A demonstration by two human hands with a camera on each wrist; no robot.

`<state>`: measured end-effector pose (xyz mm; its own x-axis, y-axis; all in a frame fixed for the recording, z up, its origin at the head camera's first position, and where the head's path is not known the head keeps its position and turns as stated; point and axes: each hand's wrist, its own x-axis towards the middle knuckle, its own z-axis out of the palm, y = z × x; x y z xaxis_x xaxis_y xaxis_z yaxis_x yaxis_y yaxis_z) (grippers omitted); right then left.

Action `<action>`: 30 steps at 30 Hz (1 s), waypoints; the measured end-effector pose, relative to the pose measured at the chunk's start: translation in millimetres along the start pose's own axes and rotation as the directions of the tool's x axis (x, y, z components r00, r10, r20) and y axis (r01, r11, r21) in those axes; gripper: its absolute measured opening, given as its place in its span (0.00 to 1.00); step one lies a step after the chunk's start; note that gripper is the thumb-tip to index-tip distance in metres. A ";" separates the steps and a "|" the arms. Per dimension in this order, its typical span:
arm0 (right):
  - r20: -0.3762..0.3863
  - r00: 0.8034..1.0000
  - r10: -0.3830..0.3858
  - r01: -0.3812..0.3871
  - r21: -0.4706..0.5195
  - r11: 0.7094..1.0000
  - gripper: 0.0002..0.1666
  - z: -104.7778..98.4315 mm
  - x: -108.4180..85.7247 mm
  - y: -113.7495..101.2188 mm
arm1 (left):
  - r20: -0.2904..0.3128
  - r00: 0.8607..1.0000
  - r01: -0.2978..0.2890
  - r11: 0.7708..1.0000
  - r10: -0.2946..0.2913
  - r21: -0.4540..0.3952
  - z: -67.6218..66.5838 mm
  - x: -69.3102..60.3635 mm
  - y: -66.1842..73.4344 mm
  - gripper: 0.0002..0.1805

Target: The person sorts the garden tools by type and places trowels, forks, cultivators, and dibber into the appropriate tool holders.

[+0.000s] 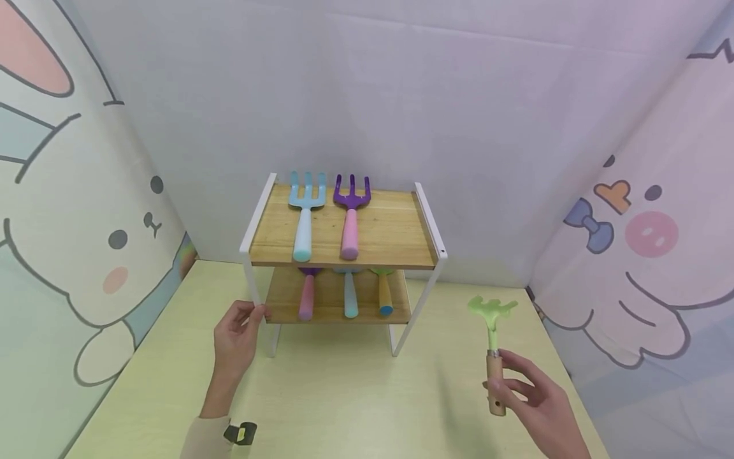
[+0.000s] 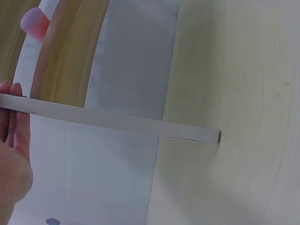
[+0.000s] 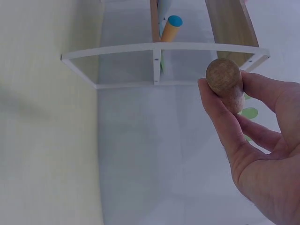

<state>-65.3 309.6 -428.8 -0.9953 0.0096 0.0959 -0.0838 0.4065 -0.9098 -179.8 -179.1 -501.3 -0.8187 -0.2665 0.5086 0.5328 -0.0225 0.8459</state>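
My right hand (image 1: 541, 401) pinches the wooden handle of a small light-green garden rake (image 1: 491, 312), held upright with its tines up, right of a two-tier shelf (image 1: 395, 223). The handle's round end (image 3: 222, 76) faces the camera in the right wrist view. At the shelf's left side my left hand (image 1: 235, 338) grips the white metal leg (image 2: 117, 119), thumb and fingers on either side of it. On the top board lie a light-blue hand fork (image 1: 304, 223) and a purple one with a pink handle (image 1: 350, 223).
The lower board holds tools with a pink handle (image 1: 307, 296), a light-blue handle (image 1: 350, 294) and an orange handle (image 1: 385, 293); their heads are mostly hidden under the top board. The shelf stands on a pale wooden table (image 1: 344, 395). Cartoon-printed curtains (image 1: 459, 115) hang behind and at both sides.
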 end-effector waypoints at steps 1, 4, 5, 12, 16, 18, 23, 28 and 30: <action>0.003 1.000 -0.005 0.005 0.016 1.000 0.31 0.6 0.6 -2.7 | -0.002 1.000 -0.002 1.000 0.002 0.003 0.1 -0.1 0.0 0.05; 0.021 0.999 -0.027 0.026 0.049 0.998 0.31 1.8 3.1 -9.6 | -0.011 1.000 -0.005 1.000 0.005 0.019 0.2 -0.8 0.2 0.05; 0.028 0.999 -0.039 0.037 0.057 0.998 0.31 2.2 3.8 -11.8 | -0.013 1.000 -0.005 1.000 0.005 0.022 0.2 -1.0 0.2 0.05; 0.036 0.998 -0.044 0.040 0.099 0.994 0.32 6.7 5.8 -26.8 | -0.011 1.000 -0.014 0.999 0.014 0.034 0.7 -1.0 -0.4 0.04; 0.040 0.998 -0.048 0.044 0.093 0.995 0.32 9.9 6.4 -36.8 | -0.007 0.999 -0.034 0.999 0.034 0.026 0.7 -0.4 -1.7 0.03; 0.042 0.998 -0.054 0.051 0.081 0.995 0.32 11.9 6.9 -42.1 | -0.006 0.999 -0.044 0.999 0.044 0.019 0.3 -0.2 -2.6 0.04; 0.055 0.994 -0.095 0.091 0.067 0.994 0.31 15.7 8.6 -52.9 | -0.010 0.999 -0.039 0.999 0.039 0.009 -0.6 -0.2 -3.2 0.06; 0.067 0.989 -0.135 0.131 0.054 0.990 0.31 18.2 10.2 -60.9 | -0.009 0.999 -0.031 0.999 0.031 0.021 -0.8 -0.6 -2.6 0.06; 0.072 0.987 -0.143 0.139 0.050 0.989 0.31 19.2 9.9 -64.5 | -0.005 0.999 -0.034 0.999 0.034 0.010 -0.7 -0.7 -2.5 0.07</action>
<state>-70.7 265.9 -376.8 -0.9740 -0.1143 0.1956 -0.2240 0.3578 -0.9065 -180.4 -179.5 -503.9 -0.7992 -0.2717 0.5362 0.5579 -0.0034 0.8299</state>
